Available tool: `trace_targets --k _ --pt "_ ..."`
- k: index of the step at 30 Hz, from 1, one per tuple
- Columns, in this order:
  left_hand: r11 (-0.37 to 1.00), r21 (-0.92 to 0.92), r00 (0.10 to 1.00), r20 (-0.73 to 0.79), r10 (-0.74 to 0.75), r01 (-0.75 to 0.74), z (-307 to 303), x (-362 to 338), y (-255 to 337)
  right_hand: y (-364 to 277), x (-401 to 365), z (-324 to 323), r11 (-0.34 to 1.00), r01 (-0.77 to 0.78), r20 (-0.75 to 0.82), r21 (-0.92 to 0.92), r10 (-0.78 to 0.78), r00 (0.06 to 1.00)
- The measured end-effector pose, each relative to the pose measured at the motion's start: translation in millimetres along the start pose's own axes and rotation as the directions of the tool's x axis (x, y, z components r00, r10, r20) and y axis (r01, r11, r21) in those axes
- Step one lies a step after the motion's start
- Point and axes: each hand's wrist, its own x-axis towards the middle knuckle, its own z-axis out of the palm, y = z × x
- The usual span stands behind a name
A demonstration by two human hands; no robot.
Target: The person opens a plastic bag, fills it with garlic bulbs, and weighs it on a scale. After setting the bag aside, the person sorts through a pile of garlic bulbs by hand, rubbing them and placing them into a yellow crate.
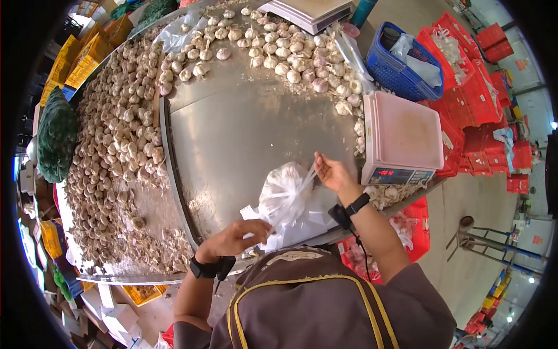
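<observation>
A clear plastic bag point(283, 187) with pale garlic bulbs inside sits at the near edge of the metal table, its film gathered and twisted on the side toward me. My right hand point(333, 173) pinches a stretched strip of the bag between thumb and forefinger. At the bag's near left side is my left hand point(239, 235), fingers curled together on the film; the exact grip is partly hidden. White plastic sheets or empty bags point(302, 225) lie under and beside the filled bag, against my apron.
Loose garlic point(119, 128) covers the left section behind a raised metal divider point(169, 157). More bulbs point(296, 58) line the far edge. A pink-topped scale point(405, 131) stands right, near a blue basket point(401, 70) and red crates point(465, 87). Another scale point(308, 14) stands at the back.
</observation>
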Motion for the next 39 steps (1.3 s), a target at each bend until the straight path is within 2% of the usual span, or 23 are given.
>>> trace_targets --k 2,4,6,8,9,10,12,14,16,17,18,20,22,24,25,26,27,28,29,30,33,36,39 --pt "0.865 -0.392 0.948 0.193 -0.255 0.313 2 -3 -7 -4 -6 4 0.996 -0.044 0.088 0.081 0.037 0.995" --pt "0.855 -0.515 0.994 0.112 -0.002 0.060 -6 10 2 -4 -38 39 0.982 -0.093 0.189 0.162 0.062 0.980" --pt "0.832 -0.552 0.995 -0.101 -0.010 -0.048 -3 28 32 1 -78 71 0.978 0.088 0.357 -0.187 -0.016 0.934" --pt "0.893 -0.446 0.980 -0.199 -0.029 -0.064 1 49 43 18 -118 91 0.686 0.304 0.470 -0.661 0.062 0.881" --pt "0.930 -0.365 0.959 -0.276 -0.070 -0.037 4 56 51 31 -121 89 0.391 0.474 0.558 -0.789 0.132 0.819" --pt "0.930 -0.365 0.960 -0.270 -0.070 -0.035 5 57 50 37 -131 93 -0.002 0.795 0.794 -0.607 -0.015 0.607" --pt "0.943 -0.234 0.947 -0.158 -0.278 0.238 8 62 36 28 -117 73 0.559 0.421 0.510 -0.714 0.004 0.860" --pt "0.969 -0.200 0.929 -0.312 -0.202 0.144 14 63 5 6 -59 22 0.979 0.103 0.206 -0.176 -0.066 0.976" --pt "0.933 -0.216 0.892 -0.293 -0.344 0.289 7 57 11 5 -76 43 0.981 0.072 0.268 -0.181 -0.021 0.963" --pt "0.928 -0.221 0.892 -0.281 -0.355 0.300 12 53 18 11 -97 62 0.958 0.012 0.394 -0.286 0.106 0.913" --pt "0.976 -0.150 0.959 -0.212 -0.185 0.155 19 48 27 18 -110 68 0.922 -0.030 0.494 -0.387 0.235 0.837" --pt "0.993 0.099 0.995 -0.065 0.070 -0.063 26 46 47 16 -58 39 0.954 0.004 0.399 -0.300 0.121 0.909" --pt "0.982 0.171 0.997 0.020 0.073 -0.075 33 45 52 7 -15 12 0.997 0.050 -0.129 0.051 -0.043 0.991" --pt "0.983 0.168 0.995 0.080 0.061 -0.074 34 46 25 14 -16 2 0.997 0.061 -0.016 0.054 -0.060 0.998" --pt "0.998 -0.011 0.995 -0.072 0.062 -0.062 35 46 11 20 -35 18 0.971 0.191 0.040 -0.144 -0.187 0.982" --pt "0.979 -0.189 0.974 -0.224 0.033 -0.076 33 45 4 29 -50 27 0.889 0.319 0.121 -0.327 -0.296 0.948" --pt "0.923 -0.385 0.967 -0.232 -0.102 0.005 24 47 10 40 -60 26 0.734 0.437 0.285 -0.520 -0.333 0.899" --pt "0.901 -0.434 0.953 -0.282 -0.109 -0.025 21 52 18 54 -68 25 0.731 0.444 0.288 -0.518 -0.339 0.895" --pt "0.927 -0.373 0.964 -0.258 -0.065 -0.037 20 57 24 69 -76 23 0.307 0.619 0.509 -0.723 -0.369 0.778" --pt "0.948 -0.315 0.974 -0.227 -0.025 -0.049 22 61 29 77 -82 20 -0.189 0.674 0.698 -0.714 -0.273 0.663" --pt "0.924 -0.340 0.981 -0.136 0.135 -0.174 43 70 45 75 -94 0 -0.191 0.607 0.630 -0.771 -0.365 0.685" --pt "0.904 -0.371 0.974 -0.156 0.165 -0.212 42 64 59 51 -143 -20 -0.003 0.585 0.464 -0.811 -0.612 0.640" --pt "0.993 -0.114 0.954 -0.300 -0.003 -0.032 24 56 31 24 -230 -57 0.279 0.441 0.099 -0.853 -0.744 0.661"
